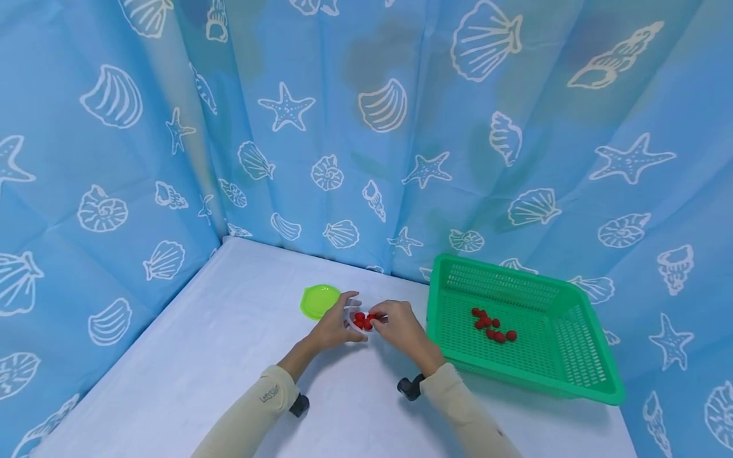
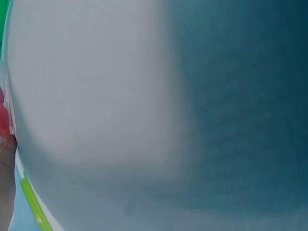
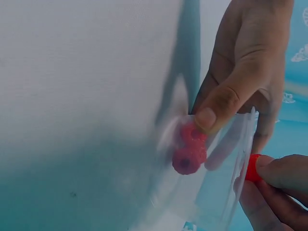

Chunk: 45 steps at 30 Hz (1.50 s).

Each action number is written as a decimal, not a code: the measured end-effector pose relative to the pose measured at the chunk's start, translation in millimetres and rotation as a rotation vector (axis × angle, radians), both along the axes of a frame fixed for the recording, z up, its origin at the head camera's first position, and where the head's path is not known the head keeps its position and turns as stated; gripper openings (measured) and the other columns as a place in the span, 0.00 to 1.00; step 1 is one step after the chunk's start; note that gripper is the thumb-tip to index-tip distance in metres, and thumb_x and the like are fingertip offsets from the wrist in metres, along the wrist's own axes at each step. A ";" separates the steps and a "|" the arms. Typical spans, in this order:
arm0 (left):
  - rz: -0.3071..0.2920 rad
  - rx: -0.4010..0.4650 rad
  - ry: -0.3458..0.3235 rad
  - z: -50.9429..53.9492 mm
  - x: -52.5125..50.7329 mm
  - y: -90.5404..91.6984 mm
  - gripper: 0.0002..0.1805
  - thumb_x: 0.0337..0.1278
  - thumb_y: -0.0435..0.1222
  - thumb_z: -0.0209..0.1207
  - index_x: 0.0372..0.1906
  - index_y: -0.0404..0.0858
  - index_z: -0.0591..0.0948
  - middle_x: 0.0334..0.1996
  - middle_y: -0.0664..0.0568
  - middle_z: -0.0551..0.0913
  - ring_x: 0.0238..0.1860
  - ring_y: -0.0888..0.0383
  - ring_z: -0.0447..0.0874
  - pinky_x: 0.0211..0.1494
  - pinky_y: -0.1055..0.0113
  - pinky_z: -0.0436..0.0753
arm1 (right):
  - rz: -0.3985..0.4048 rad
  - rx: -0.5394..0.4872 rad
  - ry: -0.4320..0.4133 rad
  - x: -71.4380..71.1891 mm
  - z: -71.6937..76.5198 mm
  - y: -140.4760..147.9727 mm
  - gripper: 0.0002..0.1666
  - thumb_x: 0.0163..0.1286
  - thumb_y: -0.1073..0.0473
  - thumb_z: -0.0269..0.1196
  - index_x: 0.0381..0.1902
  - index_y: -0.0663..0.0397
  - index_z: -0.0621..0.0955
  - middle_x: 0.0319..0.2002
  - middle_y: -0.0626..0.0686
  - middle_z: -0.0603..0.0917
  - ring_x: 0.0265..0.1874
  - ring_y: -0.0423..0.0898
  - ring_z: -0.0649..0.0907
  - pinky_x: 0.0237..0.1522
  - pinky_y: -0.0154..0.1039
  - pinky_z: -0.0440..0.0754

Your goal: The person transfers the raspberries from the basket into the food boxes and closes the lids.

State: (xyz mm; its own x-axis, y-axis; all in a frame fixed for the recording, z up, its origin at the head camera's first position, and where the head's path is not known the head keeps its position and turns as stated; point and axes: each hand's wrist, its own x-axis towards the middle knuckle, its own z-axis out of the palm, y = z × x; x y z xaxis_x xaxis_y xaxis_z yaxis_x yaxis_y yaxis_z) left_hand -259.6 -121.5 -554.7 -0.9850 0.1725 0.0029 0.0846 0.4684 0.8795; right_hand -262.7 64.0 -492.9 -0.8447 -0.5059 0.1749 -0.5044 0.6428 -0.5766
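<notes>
Pinching a red berry (image 3: 252, 168) with right hand (image 1: 405, 328) at mouth of clear cup (image 3: 219, 187), left hand (image 1: 331, 327) gripping cup, looks partway: inside berries (image 3: 186, 160) count unclear, leftover berries (image 1: 500, 337) in green basket (image 1: 538, 353) at 3 o'clock, lime lid (image 1: 319, 301) off at 10 o'clock.

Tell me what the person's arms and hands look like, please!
Both arms wear long, cream-coloured sleeves. The left sleeve has small dark lettering near its cuff, too small to read for sure. The right sleeve shows no lettering. A small black gadget sits by each wrist. The left hand and right hand wear no gloves.
</notes>
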 end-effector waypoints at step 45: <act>-0.023 0.009 -0.005 -0.9 -1.2 -1.5 0.56 0.38 0.38 0.78 0.73 0.47 0.57 0.63 0.51 0.72 0.64 0.52 0.70 0.55 0.56 0.80 | -0.102 0.000 0.075 -69.1 65.9 148.8 0.12 0.65 0.66 0.64 0.45 0.68 0.84 0.42 0.65 0.85 0.40 0.59 0.85 0.40 0.53 0.83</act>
